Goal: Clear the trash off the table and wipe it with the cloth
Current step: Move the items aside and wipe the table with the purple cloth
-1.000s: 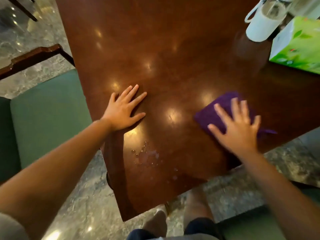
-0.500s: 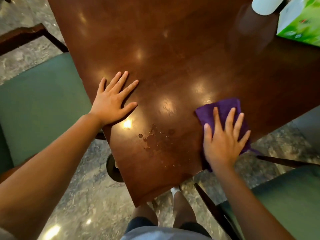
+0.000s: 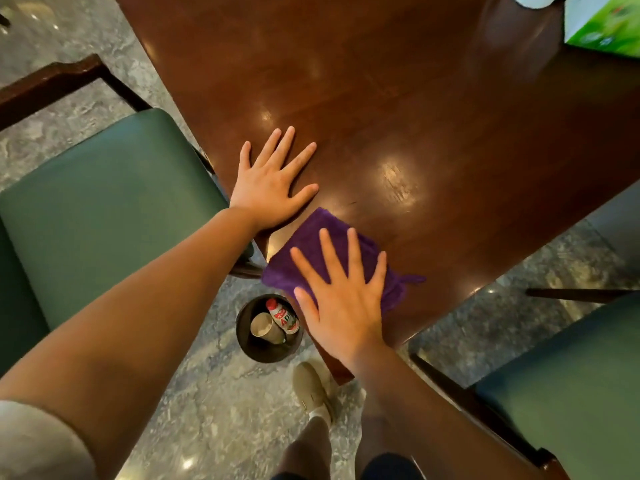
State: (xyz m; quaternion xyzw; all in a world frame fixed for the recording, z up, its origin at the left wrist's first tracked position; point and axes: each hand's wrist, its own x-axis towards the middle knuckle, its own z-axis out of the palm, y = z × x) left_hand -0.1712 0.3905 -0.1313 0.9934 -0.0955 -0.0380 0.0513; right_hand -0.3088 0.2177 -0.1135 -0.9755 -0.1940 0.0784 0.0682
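Wiping well meant keeping the right hand (image 3: pixel 341 299), fingers spread flat, pressing the fuzzy purple cloth (image 3: pixel 311 252) evenly at the glossy brown table's (image 3: pixel 433 109) six-o'clock corner; the left hand (image 3: pixel 272 181) lay splayed at ten o'clock of it, bracing.

- Table (image 3: pixel 398 98) fills the upper middle of the view; its near corner points toward the person.
- Cloth (image 3: pixel 311 251) lies on that near corner, overhanging the left edge.
- Right hand (image 3: pixel 341 299) flat on the cloth.
- Left hand (image 3: pixel 272 183) flat on the table, just behind and left of the cloth.
- Bin (image 3: pixel 268 329) on the floor below the corner; cup (image 3: pixel 265 329) and bottle (image 3: pixel 283 315) inside it.
- 2 chairs: 1 left (image 3: pixel 104 209), 1 right (image 3: pixel 571 393).
- Box (image 3: pixel 606 26) at the table's far right.
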